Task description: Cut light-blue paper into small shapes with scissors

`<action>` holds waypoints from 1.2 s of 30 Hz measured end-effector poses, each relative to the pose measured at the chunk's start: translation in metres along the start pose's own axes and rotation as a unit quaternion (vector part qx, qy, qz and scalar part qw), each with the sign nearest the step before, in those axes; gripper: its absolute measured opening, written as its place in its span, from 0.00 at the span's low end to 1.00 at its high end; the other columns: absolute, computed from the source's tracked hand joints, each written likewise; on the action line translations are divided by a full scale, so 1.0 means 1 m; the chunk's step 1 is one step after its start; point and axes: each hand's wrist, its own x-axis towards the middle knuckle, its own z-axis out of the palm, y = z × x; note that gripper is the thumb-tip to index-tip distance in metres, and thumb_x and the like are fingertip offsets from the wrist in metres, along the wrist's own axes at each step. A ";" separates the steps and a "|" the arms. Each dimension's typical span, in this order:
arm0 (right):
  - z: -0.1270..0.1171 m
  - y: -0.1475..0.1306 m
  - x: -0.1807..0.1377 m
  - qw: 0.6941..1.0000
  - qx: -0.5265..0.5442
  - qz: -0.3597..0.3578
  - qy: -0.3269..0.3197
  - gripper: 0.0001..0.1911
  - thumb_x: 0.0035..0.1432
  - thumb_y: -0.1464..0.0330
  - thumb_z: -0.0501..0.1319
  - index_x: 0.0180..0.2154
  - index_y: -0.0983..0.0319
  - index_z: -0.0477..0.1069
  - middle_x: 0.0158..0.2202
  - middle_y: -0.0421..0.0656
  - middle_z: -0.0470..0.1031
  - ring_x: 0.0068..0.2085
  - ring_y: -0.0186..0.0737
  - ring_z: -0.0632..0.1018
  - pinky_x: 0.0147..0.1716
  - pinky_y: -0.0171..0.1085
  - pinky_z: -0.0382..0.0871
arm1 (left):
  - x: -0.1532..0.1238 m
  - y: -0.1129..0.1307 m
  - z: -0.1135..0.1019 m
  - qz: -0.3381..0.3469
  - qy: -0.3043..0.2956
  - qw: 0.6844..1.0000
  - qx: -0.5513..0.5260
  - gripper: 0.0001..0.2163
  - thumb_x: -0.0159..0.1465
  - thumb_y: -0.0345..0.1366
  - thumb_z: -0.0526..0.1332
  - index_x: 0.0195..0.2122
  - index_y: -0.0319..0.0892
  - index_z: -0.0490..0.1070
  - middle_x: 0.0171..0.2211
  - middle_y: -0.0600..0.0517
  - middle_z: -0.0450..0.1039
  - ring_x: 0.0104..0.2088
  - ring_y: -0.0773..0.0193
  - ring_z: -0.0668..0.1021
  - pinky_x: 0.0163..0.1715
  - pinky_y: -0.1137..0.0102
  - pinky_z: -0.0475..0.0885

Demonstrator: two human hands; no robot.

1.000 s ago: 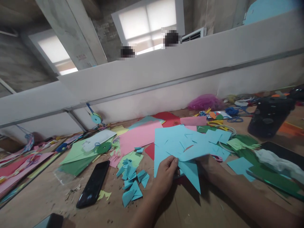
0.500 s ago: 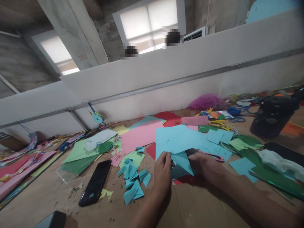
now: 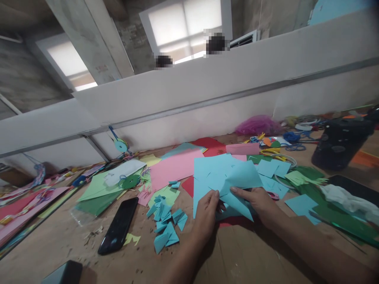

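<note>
Both hands hold one piece of light-blue paper (image 3: 241,177) over the table, its upper part bent over in a curve. My left hand (image 3: 207,209) pinches its left side between thumb and fingers. On the other side my right hand (image 3: 257,199) grips it, thumb on top and fingers underneath. Beneath lies a larger light-blue sheet (image 3: 204,169) with small slits in it. Pink-handled scissors (image 3: 274,195) show partly beside my right hand. To the left is a pile of small folded blue paper pieces (image 3: 167,221).
A black phone (image 3: 118,225) lies left of the folded pieces. Pink paper (image 3: 174,167) and green sheets (image 3: 100,189) spread farther back. At right stand a dark cup (image 3: 340,144) and white tissue (image 3: 352,203). A white partition (image 3: 189,98) closes off the back, with two heads beyond it.
The blue paper's upper part now rises and curls over between my hands. My right hand has shifted slightly and its thumb now presses on the paper; the scissors are more covered.
</note>
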 end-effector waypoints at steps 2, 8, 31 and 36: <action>-0.001 0.001 0.000 1.000 -0.013 -0.003 -0.004 0.17 0.43 0.56 0.72 0.29 0.65 0.80 0.31 0.50 0.82 0.34 0.52 0.79 0.40 0.49 0.73 | 0.001 0.001 -0.001 -0.014 -0.008 1.000 -0.024 0.21 0.67 0.50 0.48 0.26 0.41 0.67 0.25 0.51 0.70 0.29 0.63 0.71 0.33 0.69 0.64; 0.000 0.003 0.000 0.999 0.016 -0.031 -0.015 0.20 0.43 0.58 0.73 0.36 0.65 0.80 0.36 0.50 0.82 0.36 0.52 0.80 0.41 0.48 0.74 | 0.005 -0.004 -0.002 -0.017 -0.026 0.999 -0.020 0.19 0.65 0.50 0.52 0.26 0.40 0.67 0.23 0.52 0.70 0.29 0.64 0.71 0.32 0.70 0.63; -0.003 0.000 0.003 0.992 -0.108 -0.060 -0.036 0.17 0.44 0.56 0.70 0.26 0.64 0.75 0.25 0.42 0.76 0.29 0.41 0.74 0.31 0.38 0.68 | 0.015 -0.025 -0.007 -0.043 0.006 0.998 -0.050 0.18 0.60 0.52 0.60 0.27 0.41 0.65 0.21 0.55 0.69 0.23 0.69 0.67 0.24 0.74 0.59; -0.010 0.011 0.012 0.984 -0.160 -0.071 -0.008 0.17 0.41 0.58 0.71 0.23 0.63 0.70 0.20 0.35 0.66 0.24 0.33 0.66 0.24 0.33 0.59 | 0.016 -0.025 -0.009 -0.053 0.013 0.996 -0.071 0.18 0.59 0.53 0.61 0.28 0.41 0.66 0.21 0.55 0.69 0.23 0.70 0.67 0.25 0.74 0.59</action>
